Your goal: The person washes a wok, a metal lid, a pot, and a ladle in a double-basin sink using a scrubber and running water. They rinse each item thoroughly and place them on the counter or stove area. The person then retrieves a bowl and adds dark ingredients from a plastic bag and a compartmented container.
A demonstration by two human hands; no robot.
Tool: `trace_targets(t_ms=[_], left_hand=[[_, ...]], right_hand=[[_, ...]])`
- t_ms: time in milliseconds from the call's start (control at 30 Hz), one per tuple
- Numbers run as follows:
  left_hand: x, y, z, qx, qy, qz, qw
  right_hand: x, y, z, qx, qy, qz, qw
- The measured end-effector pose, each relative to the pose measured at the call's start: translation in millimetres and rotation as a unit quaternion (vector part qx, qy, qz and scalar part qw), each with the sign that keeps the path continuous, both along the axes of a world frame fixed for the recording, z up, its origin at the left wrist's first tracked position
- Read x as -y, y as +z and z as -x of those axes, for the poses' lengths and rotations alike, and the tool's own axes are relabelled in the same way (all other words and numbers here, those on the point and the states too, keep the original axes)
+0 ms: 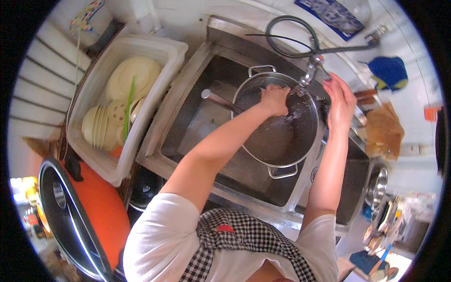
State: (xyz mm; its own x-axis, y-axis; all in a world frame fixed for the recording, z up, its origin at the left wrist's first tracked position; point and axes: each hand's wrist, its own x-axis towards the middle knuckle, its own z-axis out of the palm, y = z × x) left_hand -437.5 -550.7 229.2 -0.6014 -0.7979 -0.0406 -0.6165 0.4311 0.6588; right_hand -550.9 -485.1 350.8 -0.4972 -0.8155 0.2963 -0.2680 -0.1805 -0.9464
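A wide two-handled metal pot [278, 141] stands in the large basin of a stainless steel sink [197, 141], with water in it. From the tap [309, 72], water runs into the pot near its far right side. My left hand [276, 99] reaches over the pot, its fingers beside the stream; whether they hold anything is hidden. At the tap's lever [327, 75], the fingertips of my right hand [341, 100] are closed around its end. A metal tube [220, 99] with a rounded end slants beside the pot's left rim.
Left of the sink, a white plastic basket [127, 165] holds bowls, plates and a green stick-like item. An orange bin [98, 208] with a dark rim stands nearer me. A black hose [292, 54] loops above the tap. Cloths [387, 72] hang on the right wall near metal bowls [378, 187].
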Motion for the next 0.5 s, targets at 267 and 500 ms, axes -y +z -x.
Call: trace_targets(t_ms=[267,500], left_hand=[[-32.1,70.9,-52.4,0.052,-0.184,0.191,0.963],[-124.4,50.5,-84.4,0.308,-0.136,0.283,0.898]], right_hand=[[-21.7,1.6,-31.0,0.212,0.148,0.014,0.966],[-168.8,-73.5,5.1,-0.458,-0.021,-0.303,0.836]])
